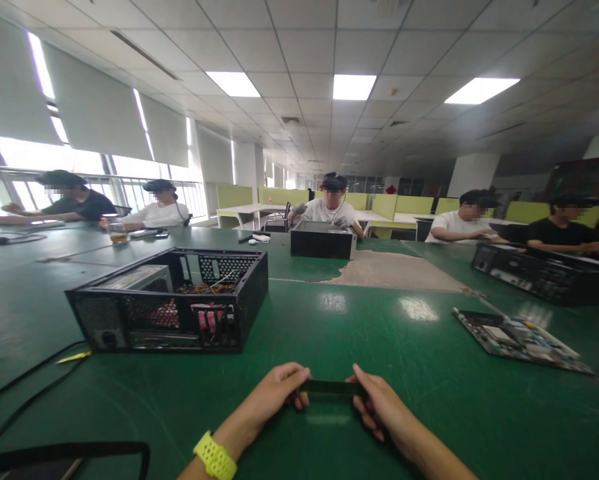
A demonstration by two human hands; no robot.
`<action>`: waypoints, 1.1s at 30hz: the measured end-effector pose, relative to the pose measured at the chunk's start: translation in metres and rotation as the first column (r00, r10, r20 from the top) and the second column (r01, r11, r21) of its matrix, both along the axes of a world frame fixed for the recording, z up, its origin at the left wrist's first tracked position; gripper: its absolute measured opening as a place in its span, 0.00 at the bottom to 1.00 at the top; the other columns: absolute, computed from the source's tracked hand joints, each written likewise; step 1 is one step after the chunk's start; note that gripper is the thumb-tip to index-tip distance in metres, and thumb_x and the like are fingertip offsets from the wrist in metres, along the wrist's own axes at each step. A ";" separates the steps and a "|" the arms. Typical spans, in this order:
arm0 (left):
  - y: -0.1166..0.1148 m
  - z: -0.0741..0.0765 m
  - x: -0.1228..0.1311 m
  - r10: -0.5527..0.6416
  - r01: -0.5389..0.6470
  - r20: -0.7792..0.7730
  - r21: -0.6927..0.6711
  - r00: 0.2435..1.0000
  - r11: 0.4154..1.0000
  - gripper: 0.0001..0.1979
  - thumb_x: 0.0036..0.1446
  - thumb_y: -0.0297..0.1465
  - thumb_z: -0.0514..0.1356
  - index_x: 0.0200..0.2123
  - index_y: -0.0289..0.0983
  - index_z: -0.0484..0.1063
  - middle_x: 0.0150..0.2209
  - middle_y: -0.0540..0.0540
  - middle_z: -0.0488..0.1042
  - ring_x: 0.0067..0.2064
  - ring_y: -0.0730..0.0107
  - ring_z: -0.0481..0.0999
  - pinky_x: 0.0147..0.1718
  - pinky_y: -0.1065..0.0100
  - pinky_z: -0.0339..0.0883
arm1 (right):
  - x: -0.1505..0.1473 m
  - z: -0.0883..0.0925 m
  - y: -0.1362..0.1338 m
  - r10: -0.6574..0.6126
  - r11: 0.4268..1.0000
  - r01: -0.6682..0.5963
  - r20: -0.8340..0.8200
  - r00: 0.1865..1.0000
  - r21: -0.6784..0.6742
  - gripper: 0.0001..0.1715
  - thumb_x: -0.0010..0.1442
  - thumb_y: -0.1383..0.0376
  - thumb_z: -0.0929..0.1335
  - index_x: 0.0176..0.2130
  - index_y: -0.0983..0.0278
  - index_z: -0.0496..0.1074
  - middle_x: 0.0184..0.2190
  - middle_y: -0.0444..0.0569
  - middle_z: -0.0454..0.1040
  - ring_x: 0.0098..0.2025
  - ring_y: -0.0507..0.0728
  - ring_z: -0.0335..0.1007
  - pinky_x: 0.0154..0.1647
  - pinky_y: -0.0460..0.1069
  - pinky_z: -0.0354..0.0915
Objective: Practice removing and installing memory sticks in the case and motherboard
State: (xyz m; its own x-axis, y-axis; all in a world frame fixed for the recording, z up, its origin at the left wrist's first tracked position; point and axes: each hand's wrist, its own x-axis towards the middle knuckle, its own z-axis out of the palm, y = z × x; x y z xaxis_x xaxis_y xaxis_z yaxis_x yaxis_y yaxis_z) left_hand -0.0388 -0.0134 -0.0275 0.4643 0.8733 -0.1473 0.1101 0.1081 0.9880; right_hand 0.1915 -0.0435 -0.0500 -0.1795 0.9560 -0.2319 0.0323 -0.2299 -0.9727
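Between my two hands, just above the green table [299, 320], is a thin dark green strip [330, 387], held level. My left hand [285, 387] pinches its left end between thumb and fingers, with a yellow watch band on that wrist. The right end is pinched by my right hand [372, 399]. The strip looks like a memory module, but its details are blurred. Ahead and to the left of my hands stands an open black computer case [252, 300] with a power supply and coloured cables inside.
A circuit board [522, 340] lies at the right, near another black case [544, 277]. Across the table a person in grey gloves sits behind a black box [322, 241]. Black cables [29, 407] run at the left. Other people sit at both sides.
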 end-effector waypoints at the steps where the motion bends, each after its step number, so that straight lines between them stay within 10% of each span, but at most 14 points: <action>1: 0.000 0.000 0.000 0.004 -0.004 -0.004 0.000 1.000 1.000 0.24 0.50 0.50 0.59 0.37 0.33 0.68 0.24 0.49 0.74 0.26 0.72 0.70 0.29 0.70 0.56 | 0.000 -0.001 0.000 -0.003 1.000 0.003 0.004 1.000 -0.006 0.34 0.56 0.39 0.59 0.41 0.65 0.63 0.16 0.35 0.59 0.11 0.45 0.49 0.06 0.39 0.45; 33: -0.008 0.009 0.003 0.042 -0.042 0.003 -0.003 0.999 0.999 0.22 0.49 0.47 0.60 0.35 0.33 0.69 0.23 0.49 0.74 0.26 0.72 0.70 0.30 0.70 0.57 | -0.003 -0.001 -0.001 -0.019 1.000 0.018 0.099 0.995 0.011 0.32 0.56 0.39 0.59 0.40 0.64 0.64 0.17 0.35 0.57 0.12 0.45 0.48 0.07 0.40 0.44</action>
